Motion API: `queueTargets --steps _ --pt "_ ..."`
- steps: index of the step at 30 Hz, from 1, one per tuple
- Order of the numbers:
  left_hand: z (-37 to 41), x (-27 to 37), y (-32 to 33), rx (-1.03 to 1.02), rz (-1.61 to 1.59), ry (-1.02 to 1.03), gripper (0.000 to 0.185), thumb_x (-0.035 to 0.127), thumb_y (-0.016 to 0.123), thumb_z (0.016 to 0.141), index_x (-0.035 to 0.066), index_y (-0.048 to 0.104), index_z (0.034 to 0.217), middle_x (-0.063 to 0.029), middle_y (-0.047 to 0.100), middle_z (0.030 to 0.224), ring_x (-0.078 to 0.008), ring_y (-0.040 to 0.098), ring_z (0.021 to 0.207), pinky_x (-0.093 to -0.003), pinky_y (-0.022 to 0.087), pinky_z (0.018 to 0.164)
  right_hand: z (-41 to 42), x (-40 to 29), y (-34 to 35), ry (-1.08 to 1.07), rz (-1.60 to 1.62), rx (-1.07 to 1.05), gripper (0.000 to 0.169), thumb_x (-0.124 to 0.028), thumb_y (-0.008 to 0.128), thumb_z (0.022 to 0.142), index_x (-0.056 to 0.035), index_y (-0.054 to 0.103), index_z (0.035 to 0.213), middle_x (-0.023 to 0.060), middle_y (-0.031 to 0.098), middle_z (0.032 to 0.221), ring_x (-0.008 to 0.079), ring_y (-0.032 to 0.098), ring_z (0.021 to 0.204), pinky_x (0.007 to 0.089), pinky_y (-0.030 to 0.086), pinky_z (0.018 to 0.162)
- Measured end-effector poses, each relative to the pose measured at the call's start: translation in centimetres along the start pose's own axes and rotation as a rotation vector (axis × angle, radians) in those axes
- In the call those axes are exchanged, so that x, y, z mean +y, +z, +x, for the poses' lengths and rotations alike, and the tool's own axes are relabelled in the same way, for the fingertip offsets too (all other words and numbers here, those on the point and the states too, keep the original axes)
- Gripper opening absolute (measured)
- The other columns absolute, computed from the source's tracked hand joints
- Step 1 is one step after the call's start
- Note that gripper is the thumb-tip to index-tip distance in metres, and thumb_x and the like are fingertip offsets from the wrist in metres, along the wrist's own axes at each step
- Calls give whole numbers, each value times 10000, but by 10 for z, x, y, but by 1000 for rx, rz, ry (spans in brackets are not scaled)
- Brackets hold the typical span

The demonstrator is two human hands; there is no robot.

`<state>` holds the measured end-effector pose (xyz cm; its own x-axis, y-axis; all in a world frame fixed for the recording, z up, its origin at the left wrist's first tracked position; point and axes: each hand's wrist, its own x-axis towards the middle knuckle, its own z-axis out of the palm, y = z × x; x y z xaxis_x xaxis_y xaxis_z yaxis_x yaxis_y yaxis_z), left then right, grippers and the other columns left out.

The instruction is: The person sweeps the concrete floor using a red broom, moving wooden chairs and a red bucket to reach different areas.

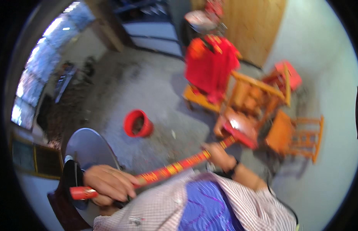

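Note:
My left hand (109, 183) is closed around a red stick handle (173, 169) printed with yellow and dark marks, close to its red end cap (82, 193). Farther along the same handle, my right hand (220, 158) grips it, with a black band on the wrist. The handle slants across my front, rising to the right. Its far end meets a blurred red-edged part (241, 137), perhaps a dustpan or broom head; I cannot tell which. On the floor ahead stands a red bucket (148, 128) with something dark inside.
Wooden chairs (280, 135) crowd the right by the wall. A red cloth (207, 66) drapes over furniture behind them, near a basin (200, 20). A round grey surface (89, 148) is beside my left hand. Dark rubble (66, 108) lies along the left wall.

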<state>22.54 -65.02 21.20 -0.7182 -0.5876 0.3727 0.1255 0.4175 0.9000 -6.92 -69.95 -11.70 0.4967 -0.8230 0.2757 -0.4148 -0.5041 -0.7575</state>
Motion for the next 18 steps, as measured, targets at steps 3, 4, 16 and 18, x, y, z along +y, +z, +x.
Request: queueTargets --steps 3,4,16,18 --pt "11 -66 -11 -67 -312 158 171 65 578 864 -86 659 855 -200 667 827 -364 658 853 -562 477 902 -24 -1 -59 150 -259 206 222 -60 683 709 -85 635 925 147 654 741 347 644 716 435 507 630" --pt "16 -84 2 67 -376 126 172 77 570 876 -74 653 879 -197 667 907 -348 643 919 -527 473 906 -21 8 -70 228 -227 237 205 -55 688 710 -86 650 909 145 665 758 338 655 737 418 517 646" --pt "-20 -55 4 169 -106 -144 198 -38 519 773 -69 680 885 -168 681 786 -303 686 820 -533 468 951 -4 35 -7 201 -63 -161 162 -76 646 760 -92 682 917 174 668 777 363 662 773 424 529 677" --pt "-26 -34 4 200 -131 -54 172 -32 545 777 -78 679 874 -175 685 795 -311 690 801 -533 477 935 2 5 -13 149 35 -245 157 -69 630 764 -85 671 915 179 667 781 366 659 775 432 523 670"
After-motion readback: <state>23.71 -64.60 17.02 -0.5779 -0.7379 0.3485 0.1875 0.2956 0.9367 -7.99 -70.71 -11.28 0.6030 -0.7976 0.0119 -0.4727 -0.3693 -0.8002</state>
